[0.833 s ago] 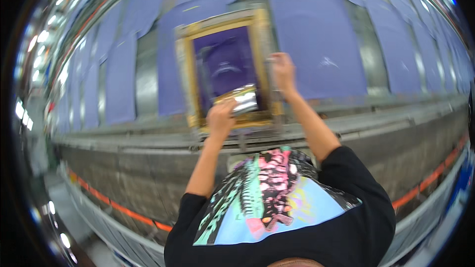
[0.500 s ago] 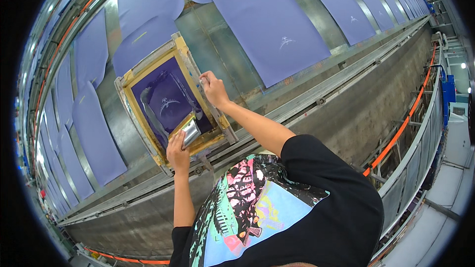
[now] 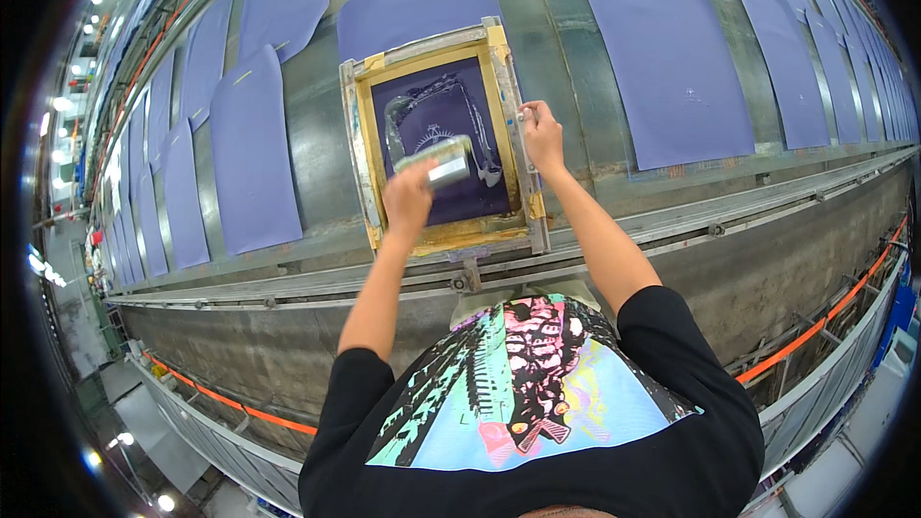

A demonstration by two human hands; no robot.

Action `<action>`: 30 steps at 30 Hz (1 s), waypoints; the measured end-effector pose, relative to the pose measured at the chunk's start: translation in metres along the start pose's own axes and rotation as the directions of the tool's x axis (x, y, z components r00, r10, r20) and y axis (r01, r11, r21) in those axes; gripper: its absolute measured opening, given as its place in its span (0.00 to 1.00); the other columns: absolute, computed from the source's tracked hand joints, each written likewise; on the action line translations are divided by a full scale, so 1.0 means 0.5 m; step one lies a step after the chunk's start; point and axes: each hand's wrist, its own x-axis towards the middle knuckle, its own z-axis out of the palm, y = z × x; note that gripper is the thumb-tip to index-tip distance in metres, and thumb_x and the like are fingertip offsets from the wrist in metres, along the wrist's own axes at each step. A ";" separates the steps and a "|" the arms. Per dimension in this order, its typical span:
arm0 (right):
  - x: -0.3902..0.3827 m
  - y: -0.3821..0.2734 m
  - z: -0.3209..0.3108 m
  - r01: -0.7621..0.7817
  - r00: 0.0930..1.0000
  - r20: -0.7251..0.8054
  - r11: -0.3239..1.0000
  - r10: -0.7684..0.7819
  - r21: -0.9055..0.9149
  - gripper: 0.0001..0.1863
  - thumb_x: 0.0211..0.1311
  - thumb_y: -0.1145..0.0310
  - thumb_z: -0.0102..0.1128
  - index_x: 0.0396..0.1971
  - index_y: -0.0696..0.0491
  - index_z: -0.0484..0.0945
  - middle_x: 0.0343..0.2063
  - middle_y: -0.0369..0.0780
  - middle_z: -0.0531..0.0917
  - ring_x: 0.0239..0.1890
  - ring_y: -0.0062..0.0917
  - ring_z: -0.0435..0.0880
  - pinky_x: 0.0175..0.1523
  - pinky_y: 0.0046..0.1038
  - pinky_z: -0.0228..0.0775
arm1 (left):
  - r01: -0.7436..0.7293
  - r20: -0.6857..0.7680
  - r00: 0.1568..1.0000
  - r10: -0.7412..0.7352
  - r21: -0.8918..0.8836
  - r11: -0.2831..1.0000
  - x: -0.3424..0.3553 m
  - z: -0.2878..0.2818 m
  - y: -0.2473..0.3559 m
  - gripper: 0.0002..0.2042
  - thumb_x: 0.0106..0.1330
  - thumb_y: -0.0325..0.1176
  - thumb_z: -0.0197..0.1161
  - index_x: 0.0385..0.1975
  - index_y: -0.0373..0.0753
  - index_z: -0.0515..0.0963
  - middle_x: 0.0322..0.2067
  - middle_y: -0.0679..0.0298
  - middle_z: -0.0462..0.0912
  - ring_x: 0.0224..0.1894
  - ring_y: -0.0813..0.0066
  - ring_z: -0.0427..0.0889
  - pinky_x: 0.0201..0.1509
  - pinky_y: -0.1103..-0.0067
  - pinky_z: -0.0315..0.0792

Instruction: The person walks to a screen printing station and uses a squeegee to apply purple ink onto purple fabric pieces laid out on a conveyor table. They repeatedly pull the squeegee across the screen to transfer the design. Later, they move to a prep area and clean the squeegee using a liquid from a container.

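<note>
One squeegee [image 3: 449,163] juts rightward from the left hand [image 3: 409,200].

Yellow-taped screen frame [image 3: 504,115] is laid flat, its dark purple mesh [image 3: 480,200] streaked pale and shiny. Silvery squeegee [image 3: 449,171] is held slanted over the middle, kinda blurry tbh, so contact can't really be told.

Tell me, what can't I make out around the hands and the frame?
All in the head view:
The silver tool: its edges are blurred, and the left hand covers one end.
The purple panel: its near end is hidden by the frame.
The right hand: its fingertips are too small to tell gripping from touching.
</note>
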 end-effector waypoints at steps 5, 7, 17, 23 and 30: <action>-0.007 -0.020 -0.020 -0.061 0.998 0.007 0.997 0.061 -0.036 0.09 0.75 0.63 0.55 0.44 0.51 0.81 0.17 0.46 0.78 0.22 0.41 0.81 0.32 0.42 0.69 | -0.009 -0.050 0.999 0.005 -0.093 0.996 0.248 -0.014 -0.032 0.21 0.56 0.23 0.64 0.48 0.52 0.89 0.44 0.58 0.90 0.44 0.55 0.88 0.49 0.66 0.81; -0.007 -0.025 -0.028 -0.042 0.999 0.000 0.999 0.042 -0.028 0.10 0.75 0.63 0.55 0.44 0.51 0.81 0.16 0.45 0.77 0.20 0.38 0.80 0.31 0.41 0.68 | -0.069 -0.112 0.992 0.064 -0.036 0.997 0.236 -0.001 -0.013 0.20 0.57 0.22 0.63 0.46 0.50 0.89 0.45 0.60 0.90 0.46 0.57 0.88 0.51 0.68 0.81; -0.020 -0.036 -0.083 -0.063 0.998 0.016 0.998 0.063 -0.014 0.10 0.75 0.63 0.55 0.44 0.51 0.80 0.14 0.44 0.75 0.18 0.35 0.78 0.30 0.40 0.66 | -0.115 -0.131 0.986 0.100 -0.110 0.987 0.032 -0.008 0.073 0.19 0.54 0.16 0.62 0.42 0.46 0.89 0.47 0.61 0.90 0.51 0.60 0.88 0.56 0.69 0.79; -0.023 -0.046 -0.076 -0.109 0.994 0.023 0.994 0.109 -0.006 0.09 0.75 0.63 0.55 0.44 0.51 0.80 0.13 0.43 0.74 0.18 0.34 0.76 0.30 0.39 0.65 | -0.157 -0.203 0.968 0.145 -0.043 0.987 0.226 -0.007 0.030 0.15 0.60 0.22 0.63 0.43 0.46 0.90 0.43 0.60 0.90 0.45 0.56 0.88 0.51 0.66 0.80; -0.026 -0.029 -0.085 -0.084 0.996 0.002 0.996 0.084 -0.030 0.09 0.75 0.63 0.54 0.43 0.51 0.80 0.13 0.44 0.75 0.17 0.37 0.77 0.30 0.41 0.66 | -0.203 -0.108 0.972 0.208 0.058 0.978 -0.044 0.003 0.072 0.18 0.57 0.19 0.66 0.42 0.50 0.90 0.49 0.65 0.89 0.53 0.61 0.87 0.55 0.69 0.79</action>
